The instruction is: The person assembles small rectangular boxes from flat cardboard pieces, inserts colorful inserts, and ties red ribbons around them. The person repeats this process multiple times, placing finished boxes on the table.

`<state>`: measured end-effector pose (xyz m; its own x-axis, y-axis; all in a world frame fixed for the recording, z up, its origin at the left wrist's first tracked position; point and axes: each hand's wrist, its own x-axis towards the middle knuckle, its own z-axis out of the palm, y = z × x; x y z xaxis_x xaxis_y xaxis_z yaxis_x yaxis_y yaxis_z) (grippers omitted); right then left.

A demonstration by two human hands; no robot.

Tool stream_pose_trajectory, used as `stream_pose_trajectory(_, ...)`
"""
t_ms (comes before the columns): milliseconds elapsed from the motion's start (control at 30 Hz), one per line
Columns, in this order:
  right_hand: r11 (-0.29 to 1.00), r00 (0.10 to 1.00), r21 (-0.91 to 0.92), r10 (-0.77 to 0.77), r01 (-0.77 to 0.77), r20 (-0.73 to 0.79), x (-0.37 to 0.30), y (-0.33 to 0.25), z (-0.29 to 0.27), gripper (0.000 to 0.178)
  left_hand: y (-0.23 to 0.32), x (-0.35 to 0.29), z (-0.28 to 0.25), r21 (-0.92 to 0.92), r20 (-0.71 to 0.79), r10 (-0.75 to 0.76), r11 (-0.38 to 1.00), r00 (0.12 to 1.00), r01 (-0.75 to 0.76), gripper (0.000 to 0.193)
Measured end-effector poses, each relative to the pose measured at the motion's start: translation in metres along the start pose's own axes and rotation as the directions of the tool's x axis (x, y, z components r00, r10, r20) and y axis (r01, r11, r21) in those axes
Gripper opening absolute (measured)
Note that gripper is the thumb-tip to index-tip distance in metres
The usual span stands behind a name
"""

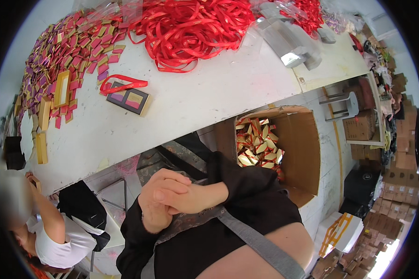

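In front of my body, over my lap, my left hand point(153, 210) and my right hand point(194, 197) are clasped together. Their fingers are closed around each other, and no object shows in them. On the white table point(205, 95) ahead lies a small dark-framed box point(128, 101) with a purple and a gold-pink square piece side by side. A looped red ribbon point(128, 84) rests across its far edge. Neither hand touches the table. Right of my hands, a large open cardboard box point(300, 153) on the floor holds several gold packets point(260, 145) with red bands.
A big heap of red ribbons point(195, 30) covers the table's far middle. Many small pink, purple and gold pieces point(86, 46) spread at left, beside gold box parts point(43, 148). Clear plastic boxes point(284, 44) lie far right. A co-worker in white point(63, 249) is at lower left.
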<state>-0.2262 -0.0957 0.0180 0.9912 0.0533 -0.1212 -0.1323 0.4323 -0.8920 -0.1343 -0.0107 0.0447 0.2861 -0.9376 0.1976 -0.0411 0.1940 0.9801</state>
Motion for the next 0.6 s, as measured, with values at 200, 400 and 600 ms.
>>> stream_pose_trajectory(200,0.829,0.732,-0.322,-0.557,0.458,-0.392,0.002,0.004,0.025,0.034,-0.007,0.009,0.009,0.107,-0.067,0.115,0.988,0.991,-0.107,0.047)
stream_pose_trajectory(400,0.976,0.959,-0.081,-0.179,0.201,0.219,-0.01,-0.041,-0.006,0.033,0.002,0.019,-0.01,-0.192,0.189,-0.128,0.968,0.974,0.164,0.049)
stream_pose_trajectory(600,0.963,0.969,-0.244,-0.058,0.118,0.24,0.01,0.016,-0.015,0.03,-0.022,0.004,-0.005,-0.171,-0.033,0.082,0.981,0.996,-0.087,0.036)
